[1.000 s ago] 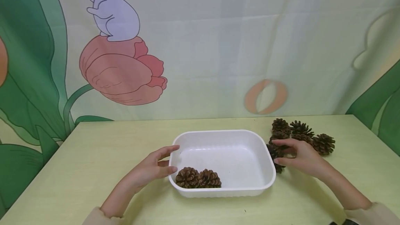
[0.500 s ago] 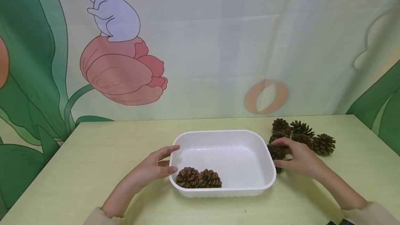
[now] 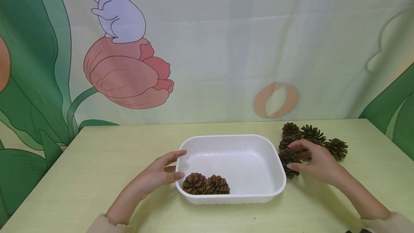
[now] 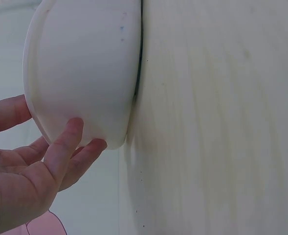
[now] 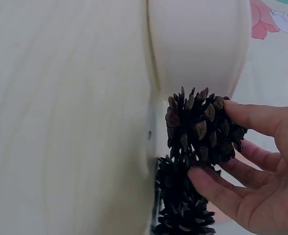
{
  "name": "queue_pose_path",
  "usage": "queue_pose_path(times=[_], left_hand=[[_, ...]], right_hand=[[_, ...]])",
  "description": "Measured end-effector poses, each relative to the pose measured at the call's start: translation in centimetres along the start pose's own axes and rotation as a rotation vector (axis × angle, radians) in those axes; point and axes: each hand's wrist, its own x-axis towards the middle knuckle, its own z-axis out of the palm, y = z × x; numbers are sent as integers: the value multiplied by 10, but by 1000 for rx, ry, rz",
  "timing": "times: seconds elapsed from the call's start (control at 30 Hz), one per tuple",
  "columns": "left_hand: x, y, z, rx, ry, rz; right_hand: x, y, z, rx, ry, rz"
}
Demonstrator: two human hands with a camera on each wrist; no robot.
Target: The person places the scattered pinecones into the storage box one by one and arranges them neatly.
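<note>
A white plastic tray (image 3: 233, 199) sits on the table with two brown pine cones, a left one (image 3: 195, 183) and a right one (image 3: 217, 184), in its near left corner. My left hand (image 3: 158, 172) grips the tray's left end; the left wrist view shows fingers (image 4: 68, 142) against its outer wall. Beyond the tray's right end, my right hand (image 3: 315, 163) holds a dark pine cone (image 5: 202, 127) between thumb and fingers. In the right wrist view, another pine cone (image 5: 185, 215) shows just beyond the held one, partly behind the fingers.
Several more pine cones cluster at the back right, among them one at the far end (image 3: 311, 132) and one at the right (image 3: 336, 149). The pale wooden table (image 3: 119, 154) meets a printed cloth backdrop (image 3: 210, 64) along its back edge.
My right hand's fingers have closed in on the pine cone, and the hand has shifted slightly to the right with it, showing more of the cone. The left hand and tray have hardly moved.
</note>
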Motion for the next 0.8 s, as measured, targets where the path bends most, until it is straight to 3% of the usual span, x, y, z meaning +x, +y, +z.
queue_pose_path(times=[0.33, 0.8], left_hand=[[2, -1, -1, 3, 0, -1], [1, -1, 0, 10, 8, -8]], right_hand=[[-7, -2, -16, -38, 27, 1], [-15, -7, -27, 8, 67, -28]])
